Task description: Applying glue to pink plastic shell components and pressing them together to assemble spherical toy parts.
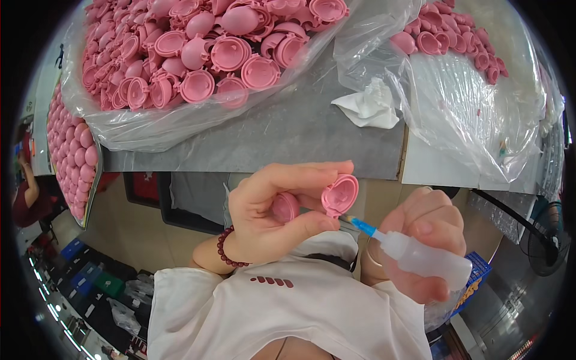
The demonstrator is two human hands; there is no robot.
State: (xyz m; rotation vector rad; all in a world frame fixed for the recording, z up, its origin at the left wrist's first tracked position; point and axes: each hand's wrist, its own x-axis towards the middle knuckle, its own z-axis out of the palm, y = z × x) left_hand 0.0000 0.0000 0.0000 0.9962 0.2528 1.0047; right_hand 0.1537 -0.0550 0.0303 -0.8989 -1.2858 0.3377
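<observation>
My left hand (257, 201) pinches a small round pink plastic shell (340, 193) between thumb and fingertips, its hollow side facing up. A second pink piece (285, 207) sits further back inside the same hand; whether the two are joined I cannot tell. My right hand (433, 219) is wrapped round a translucent white squeeze bottle (429, 259) with a blue needle tip (363, 226). That tip points left, close to the lower edge of the shell; whether it touches is unclear.
Pink shells fill a big clear plastic bag (150, 129) on the grey table (282, 141). Crumpled white tissue (371, 105) lies right of it, beside another clear bag (474, 114) holding more pink pieces (447, 39). Rows of pink domes (75, 156) stand at far left. Below is a dark bin (186, 219).
</observation>
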